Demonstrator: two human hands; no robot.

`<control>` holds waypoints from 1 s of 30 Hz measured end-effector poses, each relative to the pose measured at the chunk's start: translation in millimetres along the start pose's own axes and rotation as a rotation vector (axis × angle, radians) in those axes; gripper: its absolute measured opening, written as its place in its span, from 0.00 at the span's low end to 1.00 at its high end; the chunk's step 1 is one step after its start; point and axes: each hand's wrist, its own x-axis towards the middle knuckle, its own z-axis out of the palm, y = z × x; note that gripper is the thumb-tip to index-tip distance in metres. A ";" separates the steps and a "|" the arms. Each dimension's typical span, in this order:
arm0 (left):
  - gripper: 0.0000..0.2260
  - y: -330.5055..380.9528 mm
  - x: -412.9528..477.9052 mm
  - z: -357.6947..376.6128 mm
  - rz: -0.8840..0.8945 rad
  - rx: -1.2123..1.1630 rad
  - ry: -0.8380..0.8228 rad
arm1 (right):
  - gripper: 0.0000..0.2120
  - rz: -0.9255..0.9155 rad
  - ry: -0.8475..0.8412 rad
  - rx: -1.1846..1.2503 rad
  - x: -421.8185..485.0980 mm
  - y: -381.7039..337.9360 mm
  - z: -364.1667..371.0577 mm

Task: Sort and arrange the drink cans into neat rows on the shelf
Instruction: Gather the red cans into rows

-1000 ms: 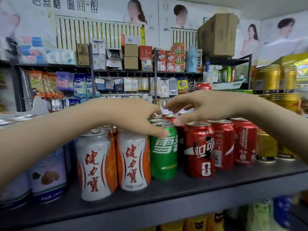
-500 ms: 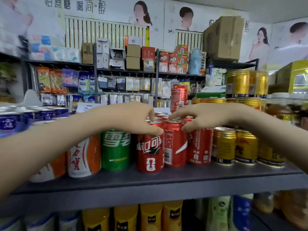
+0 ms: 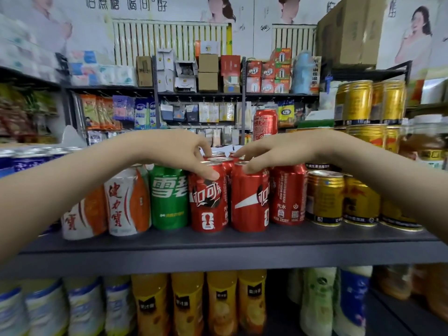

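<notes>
Our left hand (image 3: 169, 151) grips the top of the left red can (image 3: 208, 202); our right hand (image 3: 286, 151) grips the next red can (image 3: 249, 202). Both stand side by side at the shelf (image 3: 218, 251) front, between a green can (image 3: 168, 197) and a third red can (image 3: 287, 197).

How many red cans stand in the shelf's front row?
3: left red can beside the green can, gripped by the left hand; middle red can held by the right hand; right red can next to the gold cans. More red tops behind, partly hidden.
</notes>
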 end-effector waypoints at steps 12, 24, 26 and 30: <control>0.26 -15.6 6.8 -3.7 0.104 -0.063 -0.056 | 0.31 0.027 0.238 -0.062 11.1 3.1 16.1; 0.24 -24.0 22.0 -17.2 0.177 -0.111 -0.092 | 0.39 0.011 0.064 -0.147 9.5 4.3 2.0; 0.19 -28.0 29.7 -20.7 0.182 -0.115 -0.025 | 0.35 0.007 0.123 -0.091 9.6 9.3 -10.5; 0.13 -33.2 48.1 -24.2 0.190 -0.039 -0.031 | 0.18 -0.003 0.187 -0.068 21.1 28.3 -29.3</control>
